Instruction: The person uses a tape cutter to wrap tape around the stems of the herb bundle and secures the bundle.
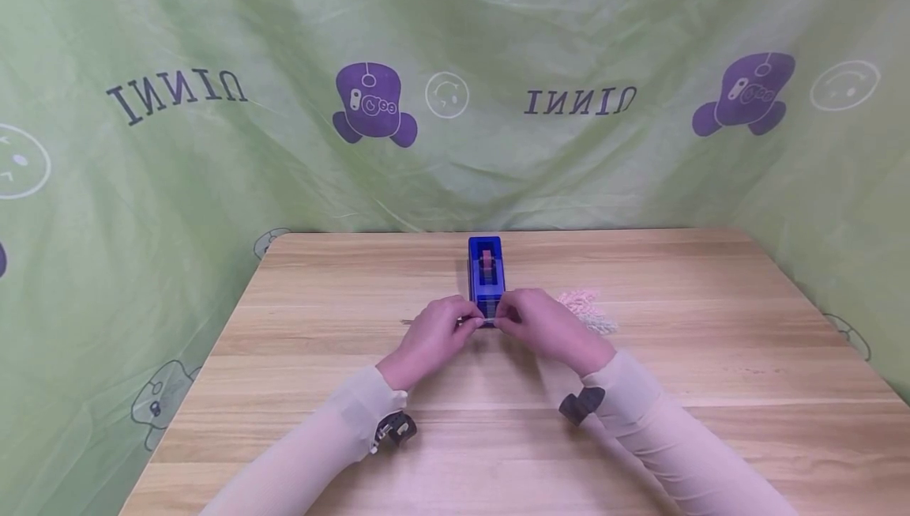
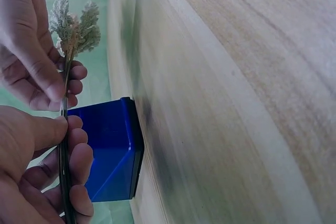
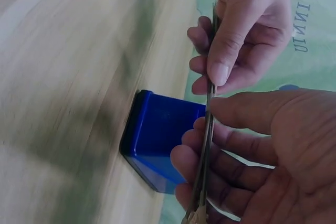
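A thin bundle of flower stems [image 2: 65, 166] is held level between both hands, close in front of a blue tape dispenser [image 1: 477, 275]. My left hand [image 1: 435, 336] pinches the stems between thumb and fingers, with dark stem ends sticking out to its left. My right hand [image 1: 550, 332] pinches the same bundle just beside it, the thumbs nearly meeting. Fluffy pink and whitish flower heads [image 1: 584, 309] stick out beyond the right hand; in the left wrist view pale flower heads [image 2: 89, 27] top the stems. Between the fingertips a short, shiny stretch of the bundle shows.
The dispenser, with a reddish roll core [image 1: 486, 258], stands near the back edge of the wooden table [image 1: 341, 389]. Behind and beside the table hangs a green printed curtain [image 1: 498, 168]. Each wrist wears a black camera, such as the right wrist camera [image 1: 581, 404].
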Motion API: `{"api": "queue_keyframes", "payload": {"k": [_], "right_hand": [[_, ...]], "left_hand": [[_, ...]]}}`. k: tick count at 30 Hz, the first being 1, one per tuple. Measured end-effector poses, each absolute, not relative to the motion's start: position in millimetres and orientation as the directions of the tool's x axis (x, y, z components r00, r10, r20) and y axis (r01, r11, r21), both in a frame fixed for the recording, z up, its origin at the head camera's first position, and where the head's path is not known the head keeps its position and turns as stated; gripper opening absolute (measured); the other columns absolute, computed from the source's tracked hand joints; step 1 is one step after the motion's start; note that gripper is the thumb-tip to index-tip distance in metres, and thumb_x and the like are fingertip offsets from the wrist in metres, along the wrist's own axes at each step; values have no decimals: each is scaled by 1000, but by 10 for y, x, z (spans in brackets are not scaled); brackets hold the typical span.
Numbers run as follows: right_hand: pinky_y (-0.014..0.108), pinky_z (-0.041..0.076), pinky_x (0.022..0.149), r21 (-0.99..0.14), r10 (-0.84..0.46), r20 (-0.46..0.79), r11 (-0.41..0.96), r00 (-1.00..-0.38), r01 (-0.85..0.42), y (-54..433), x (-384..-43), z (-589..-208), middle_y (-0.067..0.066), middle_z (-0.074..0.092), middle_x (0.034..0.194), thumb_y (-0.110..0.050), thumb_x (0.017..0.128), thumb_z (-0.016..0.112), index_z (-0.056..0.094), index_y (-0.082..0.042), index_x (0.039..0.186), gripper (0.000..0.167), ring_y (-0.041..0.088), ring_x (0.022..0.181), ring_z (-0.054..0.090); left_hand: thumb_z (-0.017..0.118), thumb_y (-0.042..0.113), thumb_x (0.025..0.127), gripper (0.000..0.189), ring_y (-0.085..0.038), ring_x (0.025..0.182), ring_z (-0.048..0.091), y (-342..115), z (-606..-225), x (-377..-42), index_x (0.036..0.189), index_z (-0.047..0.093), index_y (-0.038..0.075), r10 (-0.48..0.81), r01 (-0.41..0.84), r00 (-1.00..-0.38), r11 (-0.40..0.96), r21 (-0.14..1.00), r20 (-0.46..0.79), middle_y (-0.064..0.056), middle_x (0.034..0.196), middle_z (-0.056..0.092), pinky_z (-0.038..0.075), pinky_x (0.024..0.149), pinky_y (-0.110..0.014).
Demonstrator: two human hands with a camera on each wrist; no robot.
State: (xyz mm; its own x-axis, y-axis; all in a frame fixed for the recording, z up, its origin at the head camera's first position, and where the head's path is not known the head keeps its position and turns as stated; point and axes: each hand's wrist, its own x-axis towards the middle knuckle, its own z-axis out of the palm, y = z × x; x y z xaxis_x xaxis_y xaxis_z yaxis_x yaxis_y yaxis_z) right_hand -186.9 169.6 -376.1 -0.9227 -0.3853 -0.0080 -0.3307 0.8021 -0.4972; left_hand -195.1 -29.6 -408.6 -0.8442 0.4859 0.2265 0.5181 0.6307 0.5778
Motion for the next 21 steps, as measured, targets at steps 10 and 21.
{"api": "queue_keyframes", "payload": {"k": [10,21], "right_hand": [[25,45,57,-594,-264,-50,783,-963,-184,1619,-1874,-3786,1,57,68,-16,104,63,73,-1,86,26,12,60,48],[25,42,52,-577,-120,-30,813,-992,-81,1505,-1880,-3821,1,60,65,-23,103,66,74,-5,80,30,13,55,49]], "left_hand": [[69,13,101,11,-13,81,66,-304,-4114,-1965,102,79,7,495,536,-835,625,567,242,-4,94,75,55,74,-27],[70,13,100,11,-13,80,66,-303,-4134,-1970,102,79,7,498,554,-826,623,553,266,-4,92,75,55,73,-27]]}}
